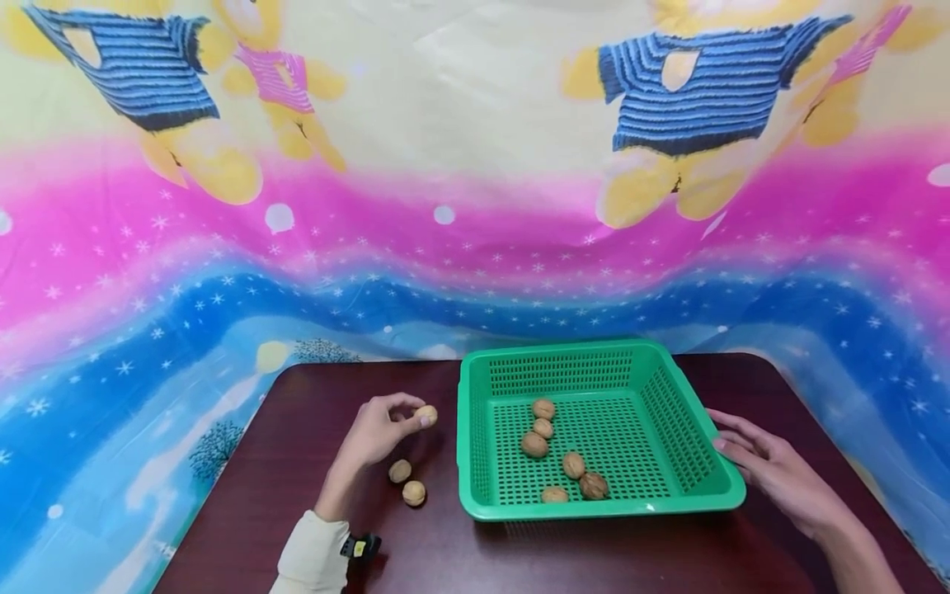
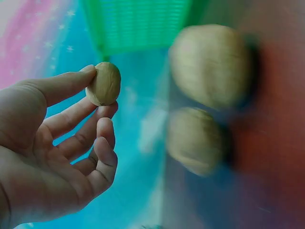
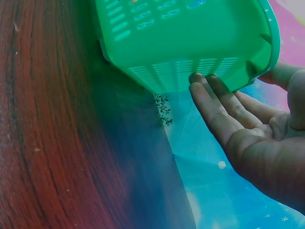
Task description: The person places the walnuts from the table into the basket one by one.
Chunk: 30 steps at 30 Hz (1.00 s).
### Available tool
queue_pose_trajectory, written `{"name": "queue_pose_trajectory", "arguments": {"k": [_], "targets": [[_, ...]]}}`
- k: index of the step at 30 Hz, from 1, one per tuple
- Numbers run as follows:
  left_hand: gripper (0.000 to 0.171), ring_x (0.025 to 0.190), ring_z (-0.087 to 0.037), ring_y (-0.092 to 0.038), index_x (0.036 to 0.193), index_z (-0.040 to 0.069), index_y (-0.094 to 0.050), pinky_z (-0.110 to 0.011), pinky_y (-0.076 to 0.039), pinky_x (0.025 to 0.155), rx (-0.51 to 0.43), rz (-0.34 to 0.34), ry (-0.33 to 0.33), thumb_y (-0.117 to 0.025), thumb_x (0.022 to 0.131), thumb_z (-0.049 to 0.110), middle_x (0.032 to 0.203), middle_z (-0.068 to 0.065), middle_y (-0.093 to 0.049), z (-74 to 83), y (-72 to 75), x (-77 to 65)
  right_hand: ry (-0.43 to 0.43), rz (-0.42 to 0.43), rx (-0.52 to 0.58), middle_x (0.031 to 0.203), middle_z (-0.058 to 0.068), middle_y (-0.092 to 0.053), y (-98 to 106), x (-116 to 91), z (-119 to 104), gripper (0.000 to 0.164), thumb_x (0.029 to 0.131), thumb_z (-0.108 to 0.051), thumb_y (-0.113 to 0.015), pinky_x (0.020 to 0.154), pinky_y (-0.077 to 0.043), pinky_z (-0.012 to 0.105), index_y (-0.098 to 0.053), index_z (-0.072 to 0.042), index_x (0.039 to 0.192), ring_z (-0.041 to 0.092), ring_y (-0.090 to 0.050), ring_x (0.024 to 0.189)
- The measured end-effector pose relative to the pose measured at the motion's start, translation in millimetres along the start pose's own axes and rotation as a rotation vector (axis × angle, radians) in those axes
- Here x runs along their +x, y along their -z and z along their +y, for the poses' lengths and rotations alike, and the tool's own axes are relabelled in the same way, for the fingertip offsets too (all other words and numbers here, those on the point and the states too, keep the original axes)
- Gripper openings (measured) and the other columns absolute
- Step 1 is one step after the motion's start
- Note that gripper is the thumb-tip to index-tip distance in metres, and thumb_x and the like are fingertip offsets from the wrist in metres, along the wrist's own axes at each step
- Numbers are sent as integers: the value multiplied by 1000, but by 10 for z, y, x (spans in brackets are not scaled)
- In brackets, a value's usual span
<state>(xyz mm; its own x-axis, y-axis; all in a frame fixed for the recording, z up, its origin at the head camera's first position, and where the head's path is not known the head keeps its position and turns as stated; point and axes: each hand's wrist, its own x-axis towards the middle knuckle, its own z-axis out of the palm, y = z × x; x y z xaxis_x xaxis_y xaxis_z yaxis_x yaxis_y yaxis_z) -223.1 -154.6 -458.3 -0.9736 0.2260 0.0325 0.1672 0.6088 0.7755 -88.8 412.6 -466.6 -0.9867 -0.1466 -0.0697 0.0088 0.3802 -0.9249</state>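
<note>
My left hand [image 1: 381, 429] pinches a walnut [image 1: 426, 415] between thumb and fingertips, just left of the basket. In the left wrist view, this walnut [image 2: 105, 85] shows at the thumb tip, with the other fingers loosely bent below. Two more walnuts [image 1: 400, 471] [image 1: 413, 493] lie on the table beside that wrist. A green plastic basket [image 1: 599, 513] with slotted walls holds several walnuts [image 1: 534, 445], mostly toward its left and front. At the basket's right side my right hand [image 1: 779, 470] holds the rim, thumb at the edge and fingers [image 3: 214, 107] against the outer wall.
The dark red-brown table [image 1: 245, 495] has rounded far corners. Behind it hangs a cloth [image 1: 445, 247] printed with bears and snowflakes, which also drapes along both sides. A dark strap [image 1: 360, 546] sits on the left wrist over a pale sleeve [image 1: 315, 551].
</note>
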Motion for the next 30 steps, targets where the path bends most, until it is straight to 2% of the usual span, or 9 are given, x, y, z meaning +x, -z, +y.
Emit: {"name": "queue_pose_trajectory", "arguments": {"k": [6,14,19,25,30], "targets": [[32,81,-19,-66,121,23,-80,-33,-50,68,-41,21,-82,-85,94,39,99,-1,-78,359,15,179,-7,-8,16,132,-15,-70,10,-7,1,61,118,-22,-44,90,-58,20,-20,-2,170,-2,-69,119],[35,85,-15,-68,124,19,-80,-33,-54,72,-93,-39,-193,-84,95,39,116,-3,-76,769,-166,341,6,-12,34,131,-10,-72,-6,-18,-3,60,118,-21,-44,90,-59,22,-21,0,170,3,-72,118],[33,80,-17,-68,124,21,-80,-33,-54,68,-88,-92,-222,-83,96,38,114,-1,-76,889,-347,423,8,-9,40,131,-9,-72,-8,-20,-12,61,118,-21,-44,91,-59,22,-20,0,170,4,-72,118],[28,80,-20,-69,121,25,-80,-34,-55,70,-81,-180,-253,-80,98,41,117,2,-77,990,-569,494,-3,-6,52,130,-10,-73,-14,-31,-19,61,118,-21,-44,90,-59,22,-20,0,169,4,-72,117],[24,80,-13,-68,119,25,-81,-32,-55,72,-69,-267,-289,-79,99,39,116,4,-77,1064,-737,526,7,-15,70,130,-6,-73,-30,-30,-15,60,118,-20,-44,91,-60,24,-20,1,169,8,-73,116]]}}
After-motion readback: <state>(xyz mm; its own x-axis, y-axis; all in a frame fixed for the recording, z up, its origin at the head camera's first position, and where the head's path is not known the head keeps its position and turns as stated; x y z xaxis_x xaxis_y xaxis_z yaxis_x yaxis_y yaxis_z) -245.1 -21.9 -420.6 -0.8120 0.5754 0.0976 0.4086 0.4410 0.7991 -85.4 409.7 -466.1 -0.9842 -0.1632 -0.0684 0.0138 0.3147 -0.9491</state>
